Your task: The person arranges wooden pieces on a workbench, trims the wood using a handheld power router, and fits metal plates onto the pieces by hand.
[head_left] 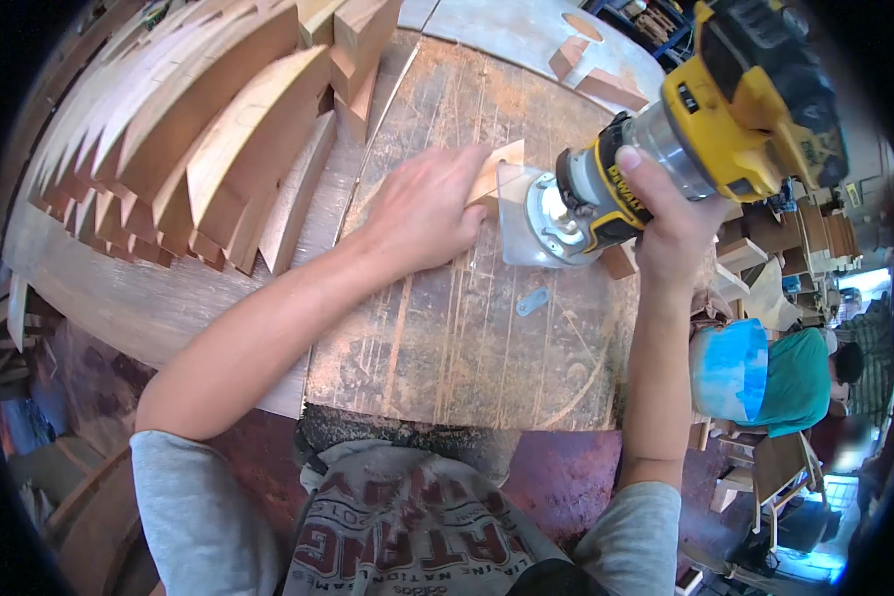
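A yellow and black cordless router (755, 99) is held tilted on its side in my right hand (670, 214), whose fingers wrap round its lower body. Its clear base plate (517, 219) faces left, beside a small light piece of wood (502, 167). My left hand (432, 204) is closed on that wood piece, back of the hand up, over the scratched, dusty workboard (447, 328). A small grey-blue metal plate (533, 301) lies on the board below the router.
Stacked curved wooden parts (248, 139) stand at the left. Wood blocks (606, 84) lie at the back. Right of my right arm are a blue and white container (730, 368) and a person in a green shirt (797, 382).
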Demonstrator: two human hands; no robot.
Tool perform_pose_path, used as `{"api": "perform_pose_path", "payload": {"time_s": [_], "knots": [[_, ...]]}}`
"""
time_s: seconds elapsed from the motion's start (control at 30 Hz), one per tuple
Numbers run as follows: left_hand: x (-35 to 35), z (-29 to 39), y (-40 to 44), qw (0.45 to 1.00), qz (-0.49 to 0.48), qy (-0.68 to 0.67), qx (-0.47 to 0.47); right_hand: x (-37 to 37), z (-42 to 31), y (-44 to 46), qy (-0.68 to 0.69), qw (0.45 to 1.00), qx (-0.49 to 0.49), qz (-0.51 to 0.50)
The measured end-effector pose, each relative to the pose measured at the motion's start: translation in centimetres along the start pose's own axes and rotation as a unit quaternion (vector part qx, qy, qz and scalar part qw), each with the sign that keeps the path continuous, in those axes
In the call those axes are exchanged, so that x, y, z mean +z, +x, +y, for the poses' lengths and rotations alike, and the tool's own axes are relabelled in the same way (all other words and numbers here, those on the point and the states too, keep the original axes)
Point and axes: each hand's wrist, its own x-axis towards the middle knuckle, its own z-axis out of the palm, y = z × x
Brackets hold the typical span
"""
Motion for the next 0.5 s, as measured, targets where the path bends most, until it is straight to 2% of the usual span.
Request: {"api": "perform_pose_path", "payload": {"time_s": [0.13,0.2,0.23,0.3,0.4,0.47,0.5], "knots": [[-2.0,1.4,0.5,0.998,-0.027,-0.052,-0.013,-0.3,-0.5,-0.3,-0.038,0.998,0.05,-0.014],[-2.7,2.6,1.1,0.962,0.1,-0.243,0.071,0.1,-0.5,-0.2,-0.006,1.0,0.03,-0.002],[-2.9,3.8,2.1,0.937,0.119,-0.316,0.085,0.0,-0.6,-0.1,-0.001,1.0,0.019,0.002],[-3.8,6.5,3.6,0.932,0.116,-0.326,0.107,-0.3,-0.7,-0.3,0.035,0.995,0.097,-0.012],[-4.1,9.2,6.0,0.933,0.113,-0.308,0.147,-0.3,-0.2,-0.1,0.035,0.999,0.039,-0.014],[-4.5,11.8,6.2,0.907,0.11,-0.371,0.164,-0.1,0.4,0.0,0.045,0.998,0.034,0.016],[-4.2,12.7,6.2,0.896,0.112,-0.404,0.148,-0.2,0.8,0.0,0.003,1.0,0.021,0.018]]}}
